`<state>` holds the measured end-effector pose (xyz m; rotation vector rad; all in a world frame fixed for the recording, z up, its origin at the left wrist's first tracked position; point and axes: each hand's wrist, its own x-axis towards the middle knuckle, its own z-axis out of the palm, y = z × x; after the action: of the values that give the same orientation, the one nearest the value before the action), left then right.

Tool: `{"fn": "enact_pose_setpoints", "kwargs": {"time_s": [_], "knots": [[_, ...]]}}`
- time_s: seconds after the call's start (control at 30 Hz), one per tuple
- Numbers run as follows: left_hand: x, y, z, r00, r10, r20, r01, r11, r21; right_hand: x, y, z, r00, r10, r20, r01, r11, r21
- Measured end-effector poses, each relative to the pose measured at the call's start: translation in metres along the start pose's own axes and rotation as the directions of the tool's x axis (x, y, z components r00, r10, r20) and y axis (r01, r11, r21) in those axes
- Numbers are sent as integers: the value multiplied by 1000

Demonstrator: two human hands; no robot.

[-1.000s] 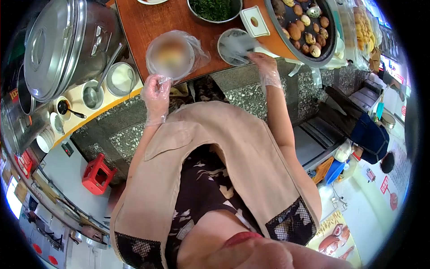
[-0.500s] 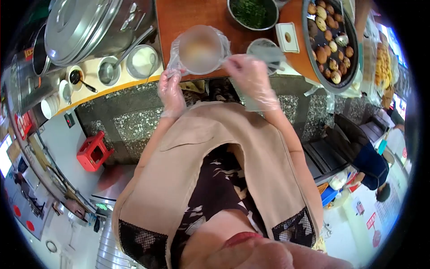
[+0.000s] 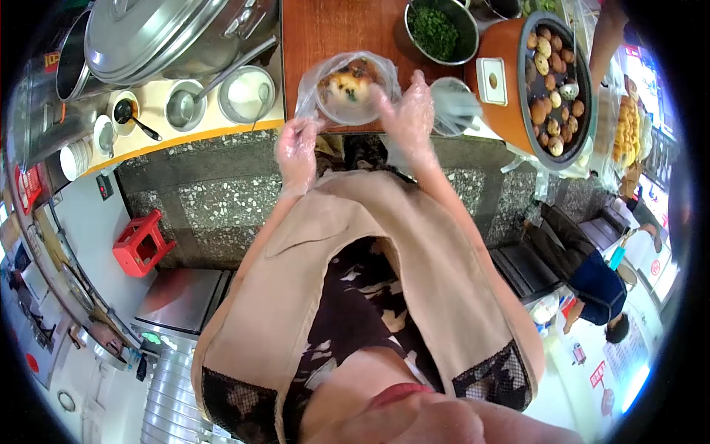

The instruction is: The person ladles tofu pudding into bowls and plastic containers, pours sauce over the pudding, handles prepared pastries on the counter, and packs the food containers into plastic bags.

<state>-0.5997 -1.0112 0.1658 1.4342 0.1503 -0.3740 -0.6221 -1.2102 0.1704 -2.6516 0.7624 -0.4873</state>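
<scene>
A round bowl of food (image 3: 347, 92), brown and pale with green bits, sits in a clear plastic bag (image 3: 309, 85) on the wooden counter. My left hand (image 3: 297, 154), in a clear plastic glove, pinches the bag's edge at the bowl's lower left. At the bowl's right rim is my right hand (image 3: 409, 118), gloved as well, with thumb and fingers apart; whether it touches the bag is unclear. Just right of it stands a container (image 3: 450, 107) with clear plastic over it. Behind is a metal bowl of chopped greens (image 3: 435, 31).
On the right stands a large pot of brown eggs (image 3: 551, 89) with a ladle, and a small white dish (image 3: 492, 80) lies against its side. Left are a bowl of white powder (image 3: 244, 92), a sauce dish (image 3: 126, 111) and a big lidded pot (image 3: 148, 37). A person (image 3: 595, 285) bends at right.
My right hand has moved up against the bowl's right rim, its fingers now spread. My left hand still pinches the bag. The whole view has shifted slightly, and the food shows more clearly.
</scene>
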Motion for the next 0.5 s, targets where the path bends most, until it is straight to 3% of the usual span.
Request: {"fn": "enact_pose_setpoints", "kwargs": {"time_s": [0.03, 0.1, 0.13, 0.17, 0.2, 0.23, 0.3, 0.33, 0.37, 0.43, 0.5], "knots": [[-2, 5, 2, 1000, -5, 7, 5, 1000, -1, 1, 15, 7, 953, 195, 234, -222, 970, 98], [3, 17, 14, 987, -55, 154, 37, 992, 120, 12, 37, 14, 818, 212, 535, -320, 940, 116], [8, 12, 19, 984, 1, 180, -18, 996, 93, 20, 28, 4, 824, 202, 530, -308, 944, 119], [15, 14, 25, 984, 3, 176, -19, 996, 91, 25, 8, -16, 890, 164, 425, -290, 923, 252], [24, 19, 31, 981, -31, 193, 3, 989, 146, 23, -5, -26, 939, 144, 311, -261, 889, 377], [30, 29, 39, 974, -65, 215, 21, 979, 201, 19, -9, -25, 939, 151, 308, -266, 887, 377], [42, 42, 60, 977, -29, 212, -18, 976, 218, 24, -14, -17, 780, 255, 571, -600, 562, 568], [54, 29, 67, 975, 16, 222, -75, 962, 261, 21, -10, 2, 735, 230, 638, -673, 361, 646], [66, 18, 72, 971, 61, 231, -132, 943, 305, 24, -31, -16, 612, 266, 744, -789, 154, 594], [79, 33, 68, 970, -211, 118, 203, 976, 76, 25, -18, -6, 646, 338, 684, -759, 199, 619], [82, 26, 64, 961, -250, 118, 242, 967, 73, 24, -5, -5, 681, 395, 616, -723, 234, 650]]}}
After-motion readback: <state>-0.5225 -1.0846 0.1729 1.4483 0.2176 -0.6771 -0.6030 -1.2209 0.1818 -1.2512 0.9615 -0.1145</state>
